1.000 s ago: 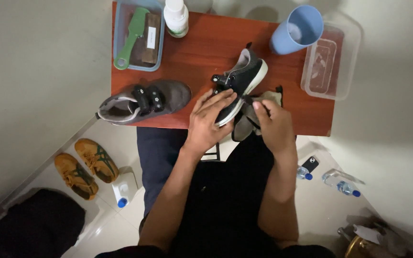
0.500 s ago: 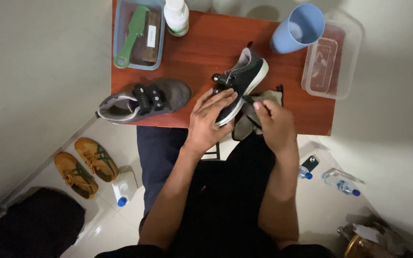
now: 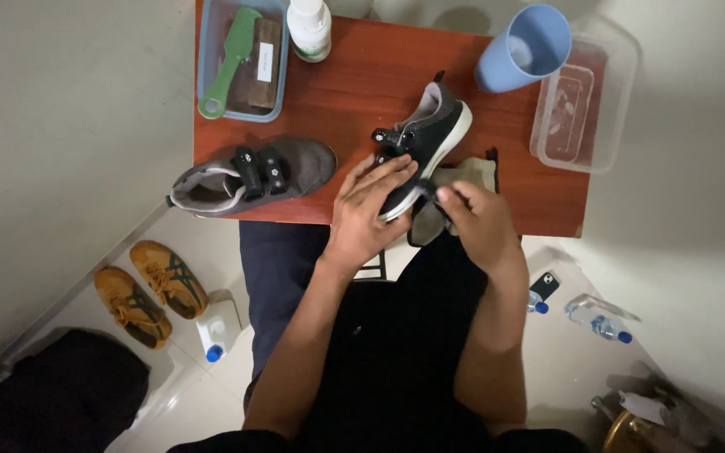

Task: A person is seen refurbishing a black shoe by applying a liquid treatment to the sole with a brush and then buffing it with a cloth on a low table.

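Observation:
A dark grey shoe with a white sole (image 3: 430,138) lies tilted on its side at the near edge of the reddish-brown table (image 3: 362,80). My left hand (image 3: 367,210) grips its toe end. My right hand (image 3: 472,220) presses a beige cloth with dark trim (image 3: 467,176) against the sole near the toe. The matching grey shoe with two black straps (image 3: 249,174) rests on the table to the left, untouched.
A blue tray (image 3: 211,50) holds a green-handled brush (image 3: 226,63) and a brown block. A white bottle (image 3: 310,29), a blue cup (image 3: 524,46) and a clear plastic box (image 3: 581,105) stand along the back. Brown sneakers (image 3: 144,289) and bottles lie on the floor.
Both hands stay on the shoe. My right hand has shifted slightly along the sole with the cloth; the shoe has barely moved.

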